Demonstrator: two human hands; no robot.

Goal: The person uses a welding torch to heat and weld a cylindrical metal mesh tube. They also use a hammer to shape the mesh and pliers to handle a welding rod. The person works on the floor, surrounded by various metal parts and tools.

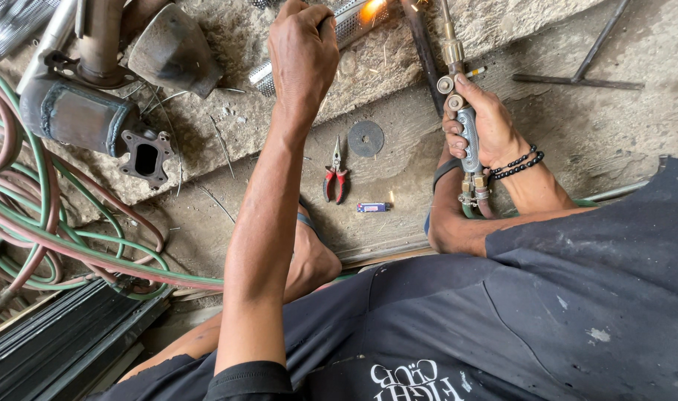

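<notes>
My left hand (303, 53) is closed around a thin rod, reaching toward a perforated metal tube (346, 26) that lies on a concrete ledge. The tube glows orange at its far end (371, 10). My right hand (481, 126) grips the handle of a gas cutting torch (458, 82), whose brass neck points up toward the glowing spot. Beaded bracelets sit on my right wrist. Hoses leave the torch's lower end near my knee.
Red-handled pliers (336, 178), a round metal washer (366, 138) and a small blue lighter (372, 207) lie on the floor between my feet. An exhaust part with a flange (94, 115) rests at left above coiled green and red hoses (49, 238). Steel bars (577, 74) lie at top right.
</notes>
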